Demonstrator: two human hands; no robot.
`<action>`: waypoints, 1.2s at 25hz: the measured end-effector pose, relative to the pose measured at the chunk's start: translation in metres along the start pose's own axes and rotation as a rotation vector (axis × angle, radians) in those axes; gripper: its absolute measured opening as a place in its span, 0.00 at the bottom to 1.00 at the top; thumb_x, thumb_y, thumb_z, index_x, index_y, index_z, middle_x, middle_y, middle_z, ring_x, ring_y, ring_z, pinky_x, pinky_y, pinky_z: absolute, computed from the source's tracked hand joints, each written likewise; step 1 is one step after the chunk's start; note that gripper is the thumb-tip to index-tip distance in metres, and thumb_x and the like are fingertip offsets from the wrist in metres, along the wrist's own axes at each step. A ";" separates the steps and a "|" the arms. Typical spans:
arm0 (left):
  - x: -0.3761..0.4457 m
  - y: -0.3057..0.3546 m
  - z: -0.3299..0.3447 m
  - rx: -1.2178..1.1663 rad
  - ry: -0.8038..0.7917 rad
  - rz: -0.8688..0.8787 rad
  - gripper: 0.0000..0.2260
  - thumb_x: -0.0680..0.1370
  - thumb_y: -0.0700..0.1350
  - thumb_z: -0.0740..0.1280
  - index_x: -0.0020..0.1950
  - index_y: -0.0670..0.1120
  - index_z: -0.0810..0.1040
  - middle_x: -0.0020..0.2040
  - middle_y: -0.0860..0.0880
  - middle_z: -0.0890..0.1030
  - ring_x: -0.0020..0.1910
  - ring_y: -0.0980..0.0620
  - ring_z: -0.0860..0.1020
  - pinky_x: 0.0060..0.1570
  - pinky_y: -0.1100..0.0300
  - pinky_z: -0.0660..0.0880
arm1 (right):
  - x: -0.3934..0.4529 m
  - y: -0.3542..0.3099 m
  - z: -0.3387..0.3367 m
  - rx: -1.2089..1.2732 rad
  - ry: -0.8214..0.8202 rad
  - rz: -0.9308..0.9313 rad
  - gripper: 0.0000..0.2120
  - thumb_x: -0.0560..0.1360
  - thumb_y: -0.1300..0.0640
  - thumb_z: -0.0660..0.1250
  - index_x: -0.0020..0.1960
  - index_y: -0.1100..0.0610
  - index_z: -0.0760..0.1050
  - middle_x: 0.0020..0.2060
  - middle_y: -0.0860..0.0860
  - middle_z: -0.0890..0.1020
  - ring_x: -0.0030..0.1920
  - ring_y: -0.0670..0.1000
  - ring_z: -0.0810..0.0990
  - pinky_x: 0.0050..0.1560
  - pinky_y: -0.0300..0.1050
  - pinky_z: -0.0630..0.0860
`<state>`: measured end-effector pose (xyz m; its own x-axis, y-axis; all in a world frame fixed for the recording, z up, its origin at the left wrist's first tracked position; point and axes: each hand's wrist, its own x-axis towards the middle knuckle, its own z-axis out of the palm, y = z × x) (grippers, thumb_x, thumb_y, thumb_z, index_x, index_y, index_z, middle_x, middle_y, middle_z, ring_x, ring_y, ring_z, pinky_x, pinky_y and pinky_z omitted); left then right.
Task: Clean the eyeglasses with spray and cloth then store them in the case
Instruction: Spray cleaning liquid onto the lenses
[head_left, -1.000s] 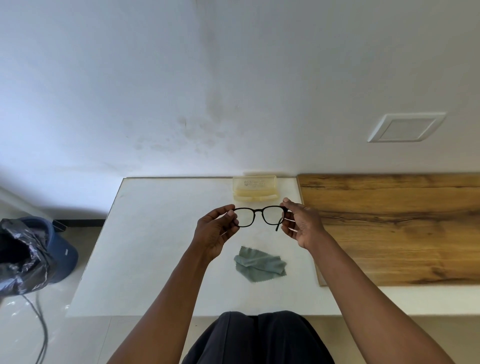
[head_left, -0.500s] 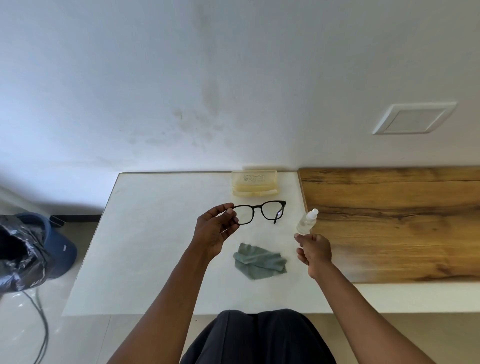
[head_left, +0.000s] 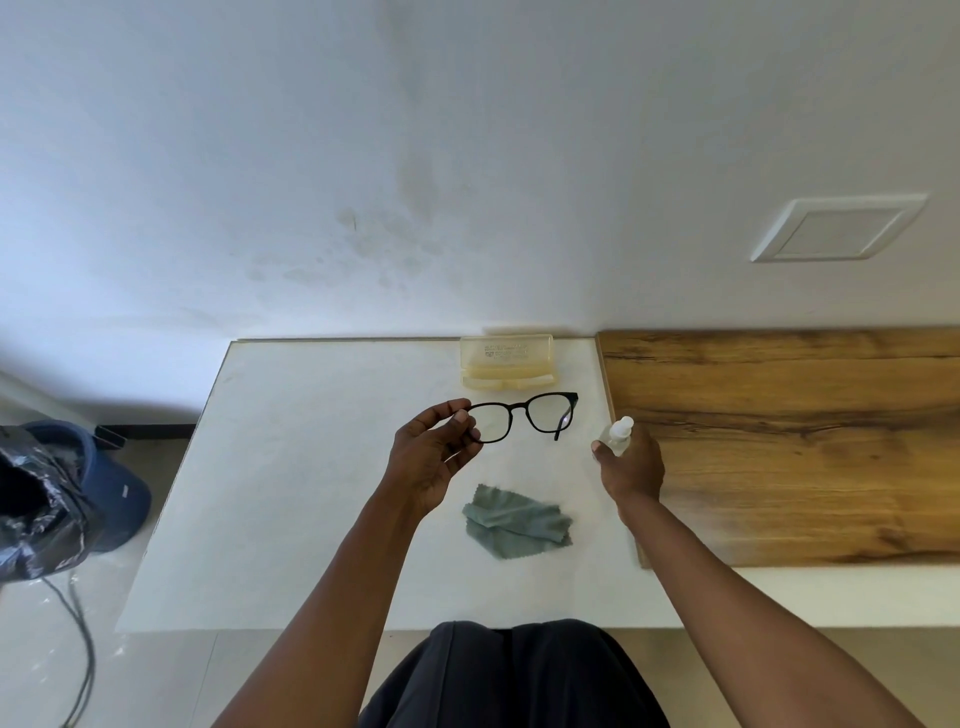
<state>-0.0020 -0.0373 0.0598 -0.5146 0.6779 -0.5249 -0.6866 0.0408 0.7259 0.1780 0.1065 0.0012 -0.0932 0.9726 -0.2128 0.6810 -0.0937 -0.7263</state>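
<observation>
Black-framed eyeglasses (head_left: 524, 417) hang above the white table (head_left: 291, 467), pinched at their left end by my left hand (head_left: 434, 457). The right temple hangs down, unfolded. My right hand (head_left: 631, 467) grips a small clear spray bottle (head_left: 618, 435) with a white cap, upright, just right of the glasses and apart from them. A crumpled grey-green cloth (head_left: 514, 521) lies on the table below and between my hands. The pale yellow translucent case (head_left: 508, 361) stands open at the table's far edge against the wall.
A wooden board (head_left: 789, 441) covers the table's right side, next to my right hand. On the floor at the left stand a blue bin (head_left: 111, 488) and a black plastic bag (head_left: 36, 519), with a cable trailing below. My lap lies under the near table edge.
My right hand let go of the glasses, took the spray bottle and has raised it closer to the frame. My left hand holds the glasses alone, almost in the same place.
</observation>
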 end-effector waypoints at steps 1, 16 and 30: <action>0.000 -0.001 0.001 -0.002 -0.002 0.001 0.06 0.76 0.35 0.66 0.49 0.42 0.81 0.33 0.48 0.80 0.33 0.51 0.79 0.37 0.61 0.80 | 0.000 0.000 0.000 0.011 -0.003 -0.014 0.20 0.71 0.60 0.70 0.60 0.65 0.70 0.57 0.63 0.76 0.57 0.62 0.73 0.56 0.51 0.69; -0.005 0.000 0.017 0.006 -0.008 0.015 0.06 0.76 0.35 0.65 0.50 0.40 0.80 0.35 0.46 0.78 0.34 0.50 0.77 0.36 0.61 0.79 | -0.074 -0.039 -0.012 0.343 -0.076 -0.363 0.29 0.69 0.57 0.57 0.67 0.65 0.55 0.46 0.62 0.74 0.40 0.56 0.75 0.38 0.46 0.76; -0.025 0.007 0.033 0.007 -0.032 0.027 0.06 0.77 0.34 0.64 0.50 0.40 0.79 0.36 0.44 0.77 0.36 0.49 0.76 0.38 0.61 0.80 | -0.106 -0.076 -0.002 -0.073 -0.192 -0.625 0.26 0.72 0.63 0.61 0.68 0.49 0.61 0.31 0.51 0.72 0.31 0.51 0.71 0.29 0.38 0.63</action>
<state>0.0228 -0.0295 0.0925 -0.5162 0.7020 -0.4907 -0.6691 0.0271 0.7427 0.1376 0.0108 0.0799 -0.6110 0.7829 0.1171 0.5033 0.4984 -0.7059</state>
